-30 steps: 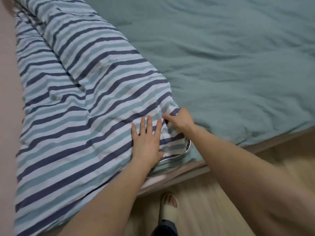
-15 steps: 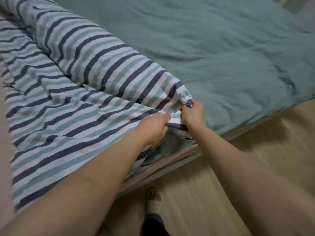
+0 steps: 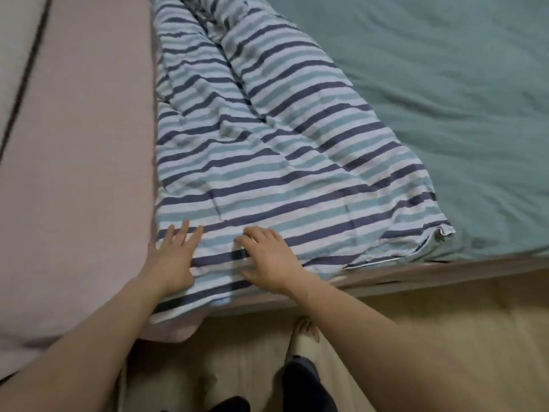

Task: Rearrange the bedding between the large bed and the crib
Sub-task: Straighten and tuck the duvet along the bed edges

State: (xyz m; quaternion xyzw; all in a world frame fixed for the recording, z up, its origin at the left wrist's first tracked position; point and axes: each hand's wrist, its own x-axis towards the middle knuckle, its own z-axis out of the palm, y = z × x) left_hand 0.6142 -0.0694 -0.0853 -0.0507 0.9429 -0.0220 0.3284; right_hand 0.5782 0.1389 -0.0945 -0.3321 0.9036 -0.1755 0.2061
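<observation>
No brand, label or writing readable anywhere on the fabrics. My left hand (image 3: 173, 257) lies flat on the striped duvet (image 3: 267, 162) near its left edge, fingers straight & spread, gripping nothing. My right hand (image 3: 269, 258) rests on the same duvet just beside it, fingers slightly bent, pressing the cloth down; thumb side partly hidden, so can't say for sure if any fabric is pinched under it. Duvet runs in a long folded strip along the left side of the big bed, on the teal sheet (image 3: 445, 99), its near end at the bed's foot edge, w/ a corner turned up at right. Pink bedding (image 3: 77, 162) sits just left, touching the duvet; its far side is cut off by the frame. Below, my foot in a slipper (image 3: 303, 340) on the floor, blurry.
</observation>
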